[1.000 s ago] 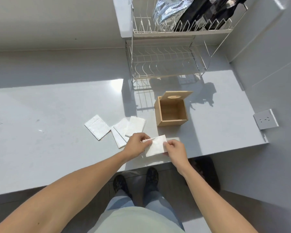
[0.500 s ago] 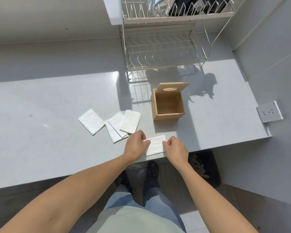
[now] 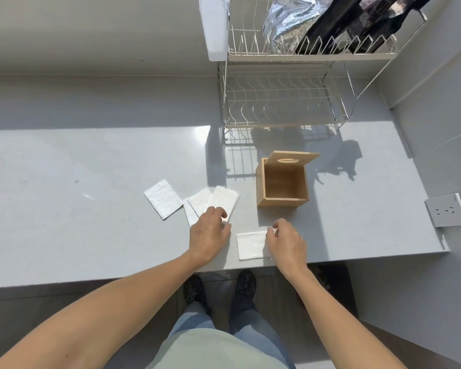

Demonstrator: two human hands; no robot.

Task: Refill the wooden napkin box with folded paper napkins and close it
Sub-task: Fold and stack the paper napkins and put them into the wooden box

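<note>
Dish rack (image 3: 285, 102) behind open napkin box (image 3: 282, 186), wall socket (image 3: 447, 213) rt

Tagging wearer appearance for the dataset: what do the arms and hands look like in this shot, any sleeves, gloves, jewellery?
Both forearms are bare right to the frame edge, with no sleeve in view. The left hand and right hand wear no gloves, and no ring, watch or wristband shows. No markings, cables or straps on either arm.

Head view: looks steeply down from above, faces the far wall; counter (image 3: 91, 209) fairly near.
Shared: none, single view.
</note>
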